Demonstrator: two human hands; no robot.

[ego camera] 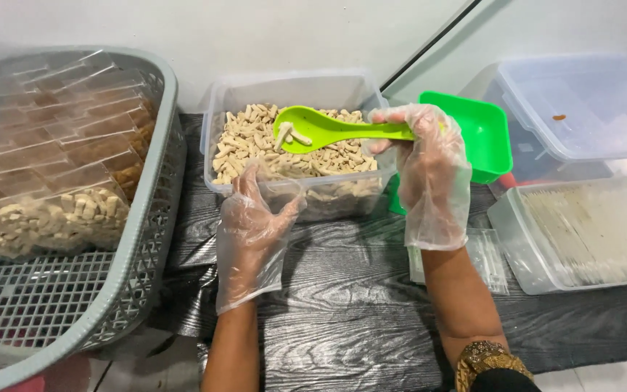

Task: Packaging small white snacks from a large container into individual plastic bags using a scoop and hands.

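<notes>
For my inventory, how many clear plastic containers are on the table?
3: one with snack sticks at centre, a lidded one at far right, one holding bags in front of it. Others may be hidden.

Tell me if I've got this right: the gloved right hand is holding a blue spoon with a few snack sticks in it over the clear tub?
Not quite: the spoon is bright green, not blue, as the head view shows. The rest holds: the gloved right hand grips its handle, and a few pale snack sticks lie in its bowl above the clear tub.
</notes>
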